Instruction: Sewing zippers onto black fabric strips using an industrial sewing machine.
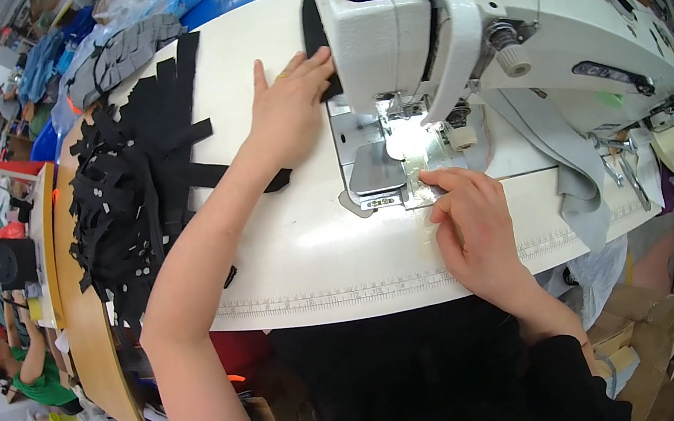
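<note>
A white sewing machine (374, 28) stands on a pale table, its lamp lighting the metal needle plate (347, 134). My left hand (292, 107) lies flat with fingers spread, left of the machine head; its fingertips reach a black fabric piece (314, 25) that is partly hidden behind the head. In front of the needle area, my right hand (476, 228) rests with its forefinger on the plate's front part and its other fingers bent, thumb apart. No item shows in it. A heap of black fabric strips (119, 201) covers the table's left side, near my left forearm.
A printed ruler strip (350, 294) runs along the table's front edge. Grey fabric (564, 166) hangs down at the right, beside scissors (635, 181). Grey cut pieces (128, 57) lie at the back left. Cardboard boxes (655, 327) stand low right; a person in green (38, 381) is far left.
</note>
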`<state>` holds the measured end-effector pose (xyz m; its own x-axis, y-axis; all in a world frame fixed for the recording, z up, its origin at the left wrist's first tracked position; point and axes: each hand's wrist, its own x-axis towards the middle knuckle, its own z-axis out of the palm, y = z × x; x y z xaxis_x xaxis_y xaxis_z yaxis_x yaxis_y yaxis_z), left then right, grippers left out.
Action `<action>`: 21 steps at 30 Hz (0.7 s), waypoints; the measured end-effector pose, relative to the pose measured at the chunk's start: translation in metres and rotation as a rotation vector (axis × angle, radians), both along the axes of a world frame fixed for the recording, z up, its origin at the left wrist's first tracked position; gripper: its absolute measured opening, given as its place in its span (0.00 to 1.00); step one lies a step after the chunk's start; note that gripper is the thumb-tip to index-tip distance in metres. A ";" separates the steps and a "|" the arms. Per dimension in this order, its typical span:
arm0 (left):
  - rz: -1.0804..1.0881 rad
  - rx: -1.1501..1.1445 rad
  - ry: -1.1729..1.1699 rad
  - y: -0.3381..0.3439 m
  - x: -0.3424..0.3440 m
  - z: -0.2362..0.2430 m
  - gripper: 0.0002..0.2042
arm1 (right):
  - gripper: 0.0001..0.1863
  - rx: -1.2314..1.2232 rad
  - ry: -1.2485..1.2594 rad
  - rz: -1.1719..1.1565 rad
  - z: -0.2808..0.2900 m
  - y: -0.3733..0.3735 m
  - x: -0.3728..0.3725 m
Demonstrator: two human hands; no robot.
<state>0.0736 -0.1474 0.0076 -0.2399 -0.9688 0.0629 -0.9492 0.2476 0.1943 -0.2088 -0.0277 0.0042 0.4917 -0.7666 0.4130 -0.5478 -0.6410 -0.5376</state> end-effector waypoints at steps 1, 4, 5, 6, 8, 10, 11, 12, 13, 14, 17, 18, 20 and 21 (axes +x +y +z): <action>0.061 -0.066 -0.066 0.001 0.007 -0.002 0.25 | 0.10 0.002 -0.005 -0.007 -0.002 0.001 0.000; 0.087 -0.054 0.057 0.028 0.033 -0.009 0.24 | 0.10 -0.007 -0.012 -0.008 -0.004 -0.001 -0.002; 0.049 -0.065 0.121 0.044 0.035 -0.011 0.23 | 0.11 -0.013 -0.006 -0.017 -0.005 0.000 -0.001; 0.029 -0.098 0.142 0.061 0.034 -0.014 0.22 | 0.11 -0.005 -0.007 -0.014 -0.005 0.000 0.000; 0.019 -0.062 0.144 0.094 0.027 -0.004 0.23 | 0.12 -0.043 -0.013 -0.017 -0.003 0.002 0.000; -0.010 -0.014 0.147 0.119 0.019 0.009 0.23 | 0.15 -0.088 0.019 0.002 -0.003 0.004 0.000; -0.003 -0.011 0.148 0.127 0.018 0.013 0.23 | 0.18 -0.141 0.051 0.012 -0.004 0.005 0.001; 0.005 0.024 0.209 0.133 0.018 0.015 0.22 | 0.18 -0.138 0.051 0.018 -0.003 0.007 0.004; 0.008 0.059 0.273 0.138 0.018 0.017 0.22 | 0.23 -0.148 0.063 0.077 0.000 0.011 0.011; -0.002 0.044 0.344 0.140 0.018 0.018 0.19 | 0.28 -0.157 0.075 0.135 0.003 0.016 0.018; -0.019 0.037 0.405 0.149 0.018 0.016 0.17 | 0.33 -0.211 0.173 0.219 0.005 0.020 0.045; -0.018 0.038 0.405 0.150 0.019 0.015 0.17 | 0.31 -0.214 0.196 0.238 0.003 0.021 0.052; -0.001 0.050 0.450 0.152 0.020 0.013 0.15 | 0.29 -0.178 0.233 0.203 -0.004 0.022 0.060; -0.001 0.049 0.452 0.152 0.020 0.013 0.15 | 0.28 -0.141 0.268 0.166 -0.006 0.022 0.062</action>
